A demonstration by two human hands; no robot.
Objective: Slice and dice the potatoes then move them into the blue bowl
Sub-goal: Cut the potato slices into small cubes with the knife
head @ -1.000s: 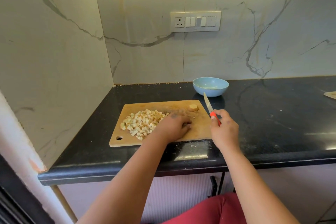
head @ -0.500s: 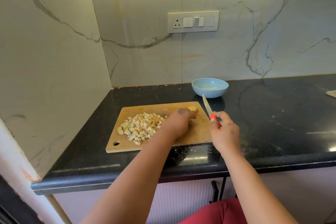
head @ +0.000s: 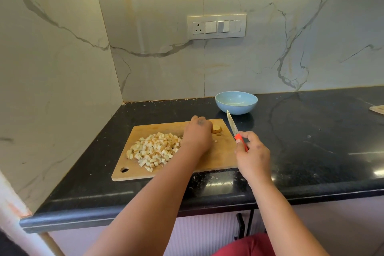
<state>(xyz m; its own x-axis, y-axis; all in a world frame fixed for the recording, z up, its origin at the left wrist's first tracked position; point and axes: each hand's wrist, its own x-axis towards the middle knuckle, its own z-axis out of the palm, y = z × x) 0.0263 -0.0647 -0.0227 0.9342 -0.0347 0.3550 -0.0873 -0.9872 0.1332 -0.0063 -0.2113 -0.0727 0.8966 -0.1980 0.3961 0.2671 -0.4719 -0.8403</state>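
Reaching left hand [head: 197,134] now touches potato end [head: 216,129]

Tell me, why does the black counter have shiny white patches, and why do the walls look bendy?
In the head view, the glossy black counter mirrors light, so bright glare patches sit near its front edge by the cutting board and at far right; the wide-angle lens bows the wall edges; the diced potato and blue bowl look fairly sharp.

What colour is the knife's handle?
Bright orange-red, seen in the head view: the knife handle shows in the right hand, below the bare metal blade.
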